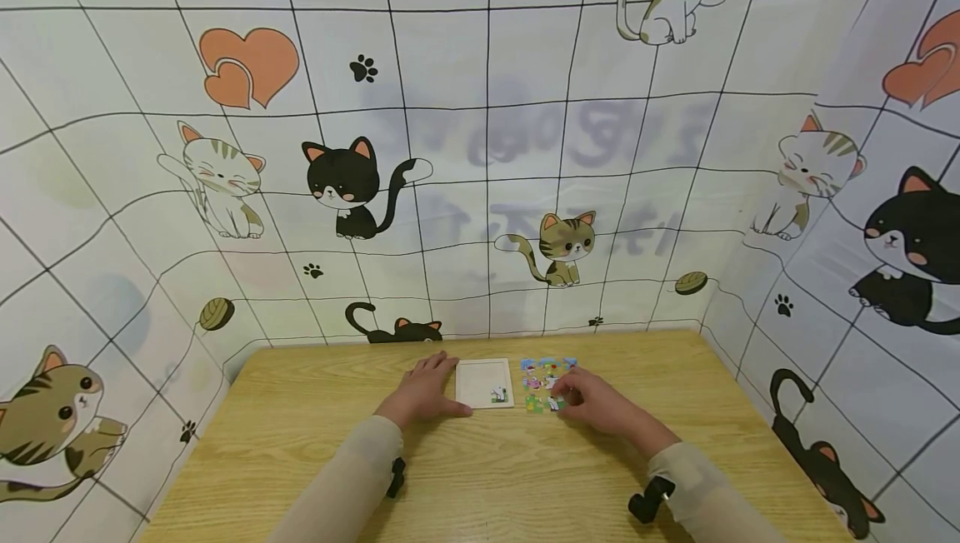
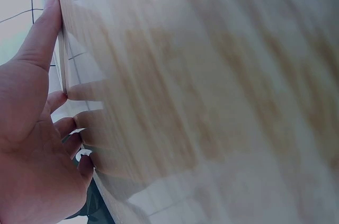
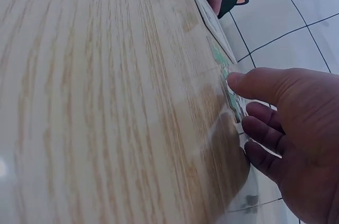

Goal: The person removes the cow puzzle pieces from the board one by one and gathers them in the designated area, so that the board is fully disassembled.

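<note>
A shallow white puzzle tray (image 1: 480, 381) lies on the table, with one printed piece (image 1: 499, 395) in its lower right corner. My left hand (image 1: 426, 391) rests at the tray's left side with fingers spread, the thumb along the near edge. In the left wrist view the left thumb (image 2: 45, 33) lies against the tray's thin edge. Right of the tray lie several colourful jigsaw pieces (image 1: 536, 381), set close together. My right hand (image 1: 596, 401) pinches a jigsaw piece (image 1: 555, 403) at their near right corner. The right index fingertip is hidden in the right wrist view.
Both hands work over a wooden table (image 1: 480, 468) near its far edge. Behind it stands a white wall covering (image 1: 465, 276) with a grid and cartoon cats. Black wrist mounts (image 1: 648, 500) sit below the forearms.
</note>
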Demonstrator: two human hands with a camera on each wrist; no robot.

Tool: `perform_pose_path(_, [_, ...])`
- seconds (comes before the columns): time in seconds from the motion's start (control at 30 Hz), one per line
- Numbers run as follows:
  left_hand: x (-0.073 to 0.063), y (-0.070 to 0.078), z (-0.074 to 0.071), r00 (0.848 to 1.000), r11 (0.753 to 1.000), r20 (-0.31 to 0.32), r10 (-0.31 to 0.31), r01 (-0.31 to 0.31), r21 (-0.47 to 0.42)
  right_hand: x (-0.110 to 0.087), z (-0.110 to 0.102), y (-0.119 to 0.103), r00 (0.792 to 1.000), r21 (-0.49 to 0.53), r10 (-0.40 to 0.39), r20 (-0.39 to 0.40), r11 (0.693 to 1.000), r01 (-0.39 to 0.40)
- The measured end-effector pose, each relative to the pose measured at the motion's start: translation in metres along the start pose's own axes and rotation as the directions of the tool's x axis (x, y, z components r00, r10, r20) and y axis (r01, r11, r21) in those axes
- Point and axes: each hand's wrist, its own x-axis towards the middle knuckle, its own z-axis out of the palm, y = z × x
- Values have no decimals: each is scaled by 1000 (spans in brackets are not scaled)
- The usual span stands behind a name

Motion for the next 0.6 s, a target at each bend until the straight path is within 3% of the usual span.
perform_pose_path(0.33, [1,0,0,1000,1000,1,-3,3,-1,13,12,-18,993,-44,-74,-92,997,71])
perform_pose_path(0.6, [2,0,1,1000,1000,1,-7,7,-1,34,30,-41,994,-71,-95,-57,993,91])
